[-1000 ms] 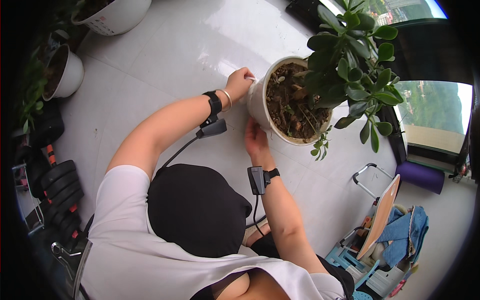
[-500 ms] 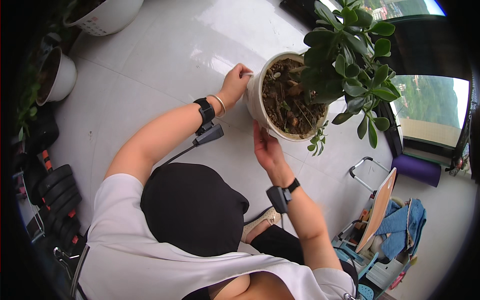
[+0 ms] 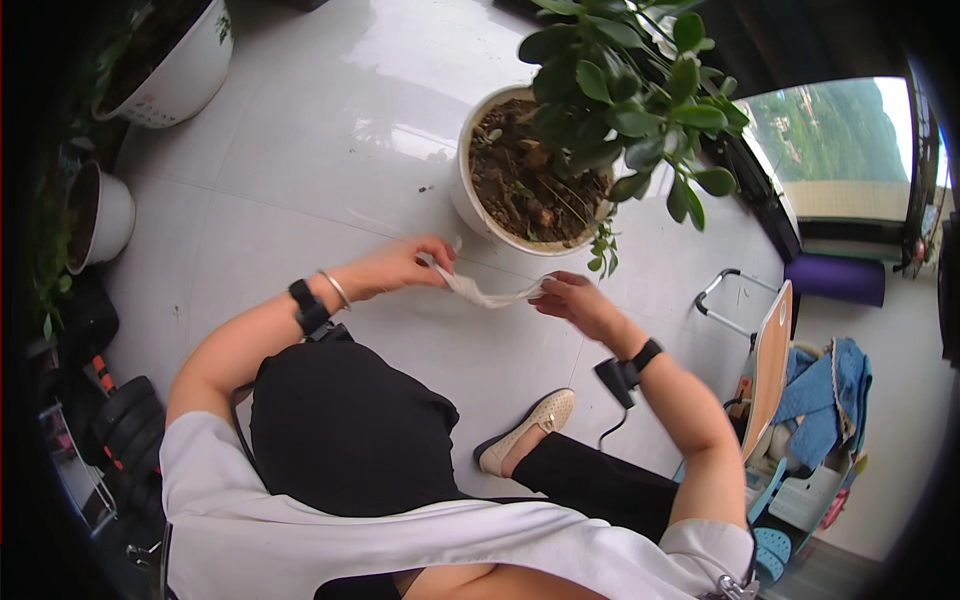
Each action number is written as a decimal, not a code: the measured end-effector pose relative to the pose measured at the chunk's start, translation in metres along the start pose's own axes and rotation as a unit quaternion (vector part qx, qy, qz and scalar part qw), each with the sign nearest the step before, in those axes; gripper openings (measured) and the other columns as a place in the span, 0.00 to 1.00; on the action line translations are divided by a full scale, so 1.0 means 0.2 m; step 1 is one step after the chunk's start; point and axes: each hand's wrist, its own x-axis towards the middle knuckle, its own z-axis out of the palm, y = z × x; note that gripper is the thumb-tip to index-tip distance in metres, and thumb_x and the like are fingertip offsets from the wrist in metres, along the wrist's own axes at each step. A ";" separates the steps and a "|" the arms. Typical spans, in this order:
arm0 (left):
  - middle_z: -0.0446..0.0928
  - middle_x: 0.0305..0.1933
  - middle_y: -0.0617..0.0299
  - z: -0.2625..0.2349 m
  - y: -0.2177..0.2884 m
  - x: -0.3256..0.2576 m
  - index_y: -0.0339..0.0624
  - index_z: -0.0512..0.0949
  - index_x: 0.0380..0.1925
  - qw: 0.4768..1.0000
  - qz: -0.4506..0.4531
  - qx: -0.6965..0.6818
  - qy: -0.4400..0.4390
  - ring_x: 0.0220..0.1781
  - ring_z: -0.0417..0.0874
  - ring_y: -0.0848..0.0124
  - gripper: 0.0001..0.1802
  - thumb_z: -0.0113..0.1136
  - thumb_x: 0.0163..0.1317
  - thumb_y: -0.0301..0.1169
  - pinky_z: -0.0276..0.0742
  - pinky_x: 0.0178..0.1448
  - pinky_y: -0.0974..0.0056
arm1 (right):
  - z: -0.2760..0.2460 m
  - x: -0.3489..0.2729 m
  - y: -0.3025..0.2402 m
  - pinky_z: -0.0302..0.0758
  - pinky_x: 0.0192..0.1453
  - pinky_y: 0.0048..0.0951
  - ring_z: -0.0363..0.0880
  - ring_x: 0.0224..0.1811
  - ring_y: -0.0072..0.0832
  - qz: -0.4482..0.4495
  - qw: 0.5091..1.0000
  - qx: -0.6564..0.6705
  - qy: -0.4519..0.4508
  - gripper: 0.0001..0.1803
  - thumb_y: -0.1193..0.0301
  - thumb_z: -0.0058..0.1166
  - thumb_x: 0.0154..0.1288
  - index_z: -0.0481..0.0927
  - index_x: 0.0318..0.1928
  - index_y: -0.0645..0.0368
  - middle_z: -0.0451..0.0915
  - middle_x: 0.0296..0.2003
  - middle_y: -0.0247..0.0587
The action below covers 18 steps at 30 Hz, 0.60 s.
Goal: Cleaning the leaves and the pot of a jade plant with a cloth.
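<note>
White strip, like cloth [image 3: 487,297]: it was held between the two hands, over the tiled floor [image 3: 300,210], near the pot.
Long axis of strip: it ran from left to right across the person, sagging in the middle; the right end was slightly lower in the view.
Left hand [image 3: 402,268]: its grip was pinching the left end.
Right hand [image 3: 582,303]: its grip was pinching the right end.
White pot [image 3: 470,203]: it stood beyond the strip, and its plant [image 3: 640,120] leaned rightwards.

Glossy pale floor tiles [image 3: 270,215] lie beside a dark-framed window [image 3: 835,140] and pale wall [image 3: 915,400].
</note>
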 end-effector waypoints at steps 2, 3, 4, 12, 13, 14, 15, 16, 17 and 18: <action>0.76 0.48 0.58 -0.07 0.06 -0.02 0.38 0.76 0.33 0.988 0.096 0.121 -0.019 0.51 0.76 0.68 0.07 0.59 0.55 0.28 0.70 0.56 0.64 | -0.07 -0.07 -0.10 0.77 0.50 0.30 0.80 0.45 0.30 0.014 0.957 -0.289 -0.037 0.19 0.66 0.50 0.66 0.71 0.52 0.64 0.79 0.43 0.45; 0.76 0.48 0.58 -0.06 0.09 -0.02 0.38 0.76 0.33 0.986 0.099 0.129 -0.024 0.51 0.76 0.68 0.07 0.59 0.55 0.28 0.70 0.56 0.64 | -0.09 -0.09 -0.12 0.76 0.49 0.32 0.80 0.45 0.34 -0.003 0.887 -0.459 -0.052 0.21 0.65 0.51 0.65 0.71 0.54 0.63 0.79 0.44 0.47; 0.77 0.43 0.59 -0.03 0.17 -0.02 0.38 0.75 0.34 0.993 0.085 0.077 -0.035 0.46 0.76 0.71 0.07 0.58 0.56 0.29 0.71 0.52 0.66 | -0.07 -0.15 -0.13 0.76 0.49 0.35 0.79 0.46 0.38 -0.092 0.816 -0.570 -0.019 0.23 0.65 0.53 0.63 0.70 0.56 0.62 0.78 0.45 0.50; 0.73 0.31 0.67 -0.04 0.87 -0.03 0.39 0.70 0.38 0.996 0.075 0.008 -0.045 0.36 0.73 0.79 0.07 0.52 0.61 0.28 0.71 0.42 0.70 | 0.46 -0.40 -0.42 0.69 0.59 0.32 0.75 0.55 0.33 -0.431 0.862 -0.242 -0.118 0.28 0.61 0.59 0.62 0.68 0.58 0.63 0.78 0.48 0.46; 0.73 0.32 0.67 -0.05 0.92 -0.03 0.38 0.70 0.39 0.993 0.102 -0.032 -0.040 0.35 0.73 0.79 0.08 0.51 0.61 0.28 0.71 0.42 0.71 | 0.46 -0.43 -0.47 0.69 0.58 0.29 0.75 0.52 0.28 -0.371 0.891 -0.211 -0.154 0.26 0.62 0.58 0.63 0.69 0.57 0.62 0.79 0.47 0.42; 0.74 0.34 0.67 -0.06 0.96 -0.04 0.39 0.70 0.41 0.991 0.118 -0.054 -0.027 0.35 0.74 0.80 0.08 0.51 0.62 0.27 0.71 0.41 0.72 | 0.46 -0.46 -0.51 0.69 0.56 0.26 0.74 0.50 0.22 -0.308 0.915 -0.180 -0.190 0.24 0.63 0.57 0.64 0.71 0.56 0.62 0.79 0.46 0.38; 0.74 0.34 0.67 -0.08 1.01 -0.06 0.39 0.70 0.41 0.991 0.121 -0.043 -0.024 0.35 0.74 0.80 0.08 0.51 0.62 0.27 0.71 0.41 0.72 | 0.42 -0.47 -0.54 0.68 0.53 0.21 0.73 0.45 0.16 -0.294 0.918 -0.178 -0.198 0.20 0.65 0.56 0.65 0.72 0.54 0.61 0.79 0.42 0.33; 0.75 0.34 0.66 -0.10 1.06 -0.08 0.39 0.70 0.41 0.993 0.109 -0.055 0.001 0.35 0.74 0.80 0.08 0.51 0.62 0.27 0.71 0.42 0.73 | 0.38 -0.50 -0.57 0.68 0.52 0.21 0.72 0.44 0.15 -0.282 0.918 -0.190 -0.203 0.19 0.65 0.55 0.65 0.73 0.54 0.61 0.78 0.41 0.32; 0.76 0.35 0.66 -0.11 1.11 -0.10 0.39 0.70 0.42 0.993 0.095 -0.068 0.027 0.35 0.75 0.81 0.09 0.52 0.62 0.27 0.71 0.42 0.74 | 0.35 -0.54 -0.62 0.68 0.51 0.20 0.72 0.42 0.15 -0.270 0.918 -0.202 -0.211 0.19 0.65 0.54 0.66 0.73 0.53 0.61 0.78 0.40 0.31; 0.77 0.35 0.65 -0.12 1.14 -0.12 0.39 0.71 0.44 0.996 0.069 -0.058 0.028 0.35 0.75 0.82 0.10 0.53 0.62 0.27 0.70 0.42 0.75 | 0.32 -0.60 -0.67 0.68 0.49 0.20 0.71 0.42 0.14 -0.265 0.913 -0.226 -0.213 0.18 0.65 0.52 0.67 0.74 0.53 0.60 0.78 0.39 0.29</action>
